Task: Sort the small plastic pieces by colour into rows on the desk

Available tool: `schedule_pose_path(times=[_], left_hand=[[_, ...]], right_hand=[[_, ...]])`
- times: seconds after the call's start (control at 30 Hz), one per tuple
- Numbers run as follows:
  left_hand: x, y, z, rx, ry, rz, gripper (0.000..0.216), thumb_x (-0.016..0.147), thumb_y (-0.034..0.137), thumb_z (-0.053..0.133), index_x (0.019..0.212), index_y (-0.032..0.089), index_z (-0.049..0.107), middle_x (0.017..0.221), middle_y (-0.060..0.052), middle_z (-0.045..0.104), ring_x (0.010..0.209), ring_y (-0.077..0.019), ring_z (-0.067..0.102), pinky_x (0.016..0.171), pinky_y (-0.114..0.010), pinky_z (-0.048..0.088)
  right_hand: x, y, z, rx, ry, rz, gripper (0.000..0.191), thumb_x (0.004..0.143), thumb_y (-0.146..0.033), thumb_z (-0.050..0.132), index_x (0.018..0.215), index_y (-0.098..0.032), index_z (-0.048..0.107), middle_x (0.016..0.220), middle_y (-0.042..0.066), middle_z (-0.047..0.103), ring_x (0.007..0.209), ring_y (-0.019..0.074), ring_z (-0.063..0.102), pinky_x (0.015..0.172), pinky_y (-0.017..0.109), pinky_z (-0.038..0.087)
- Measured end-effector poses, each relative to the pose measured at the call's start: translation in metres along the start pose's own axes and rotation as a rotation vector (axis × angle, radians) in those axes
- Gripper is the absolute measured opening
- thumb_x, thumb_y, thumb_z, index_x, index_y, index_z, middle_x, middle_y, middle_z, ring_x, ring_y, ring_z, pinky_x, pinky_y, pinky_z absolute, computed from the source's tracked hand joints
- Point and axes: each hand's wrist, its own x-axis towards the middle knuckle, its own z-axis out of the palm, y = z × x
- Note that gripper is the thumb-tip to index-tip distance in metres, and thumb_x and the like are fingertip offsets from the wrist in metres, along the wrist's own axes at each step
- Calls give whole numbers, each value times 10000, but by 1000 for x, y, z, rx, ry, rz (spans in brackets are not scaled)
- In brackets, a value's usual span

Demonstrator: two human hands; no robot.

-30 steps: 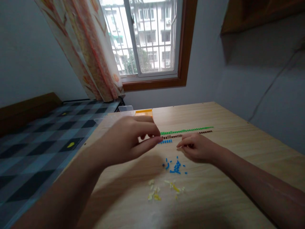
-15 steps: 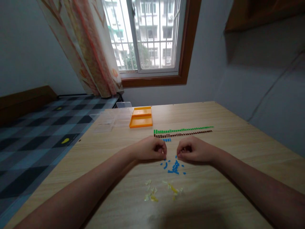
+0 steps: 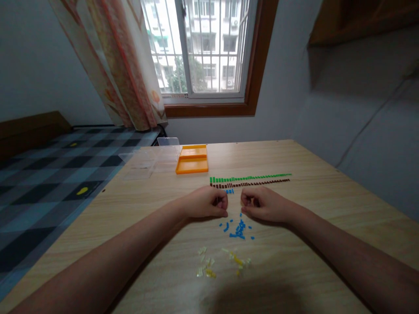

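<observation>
My left hand (image 3: 204, 204) rests on the wooden table (image 3: 327, 209), fingers curled into a loose fist. My right hand (image 3: 263, 206) lies a little to its right, curled the same way. Whether either holds a small piece is hidden. Just in front of both hands lies a scatter of loose blue beads (image 3: 238, 227). Behind the hands run a row of green beads (image 3: 250, 178), a row of brown beads (image 3: 252, 183) and a short row of blue beads (image 3: 229, 191). Nearer me lies a scatter of pale yellow beads (image 3: 219, 261).
An orange tray (image 3: 192, 159) stands at the back of the table, with clear plastic lids (image 3: 147, 163) to its left. A bed with a checked cover (image 3: 49, 170) lies left of the table. A window and curtain are behind; a wall runs along the right.
My left hand came down from in front of the bead rows to the table beside the loose blue beads. My right hand barely moved. The view tilted, revealing the orange tray.
</observation>
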Motion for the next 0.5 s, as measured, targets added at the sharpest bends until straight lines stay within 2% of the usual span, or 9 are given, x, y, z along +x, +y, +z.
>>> schedule_pose_path(times=[0.13, 0.27, 0.33, 0.5], left_hand=[[2, -2, 2, -23, 29, -14, 138, 763, 253, 723, 777, 166, 616, 646, 53, 540, 615, -108, 469, 592, -246, 332], [3, -6, 3, -51, 39, -10, 152, 753, 254, 716, 744, 166, 592, 653, 53, 531, 617, -107, 461, 574, -240, 327], [2, -7, 3, -94, 44, -6, 181, 756, 278, 715, 728, 167, 575, 640, 55, 516, 604, -106, 447, 560, -239, 324], [1, -7, -1, -221, 17, 16, 204, 760, 317, 715, 744, 158, 588, 634, 60, 479, 597, -101, 422, 548, -234, 323]], right_hand=[[0, -3, 0, 3, 8, 7, 26, 815, -171, 619, 796, -176, 634, 678, -25, 591, 601, 105, 512, 557, 204, 358], [-1, -3, 1, -1, -25, -38, 137, 809, -153, 615, 850, -178, 743, 622, -21, 622, 555, 102, 520, 551, 206, 368], [-1, -1, 1, 0, -31, -85, 180, 791, -139, 622, 869, -182, 779, 659, -2, 660, 581, 109, 547, 569, 213, 385], [-1, 10, 2, 38, -28, -106, 240, 763, -108, 609, 883, -180, 803, 678, 16, 676, 590, 116, 550, 571, 217, 393]])
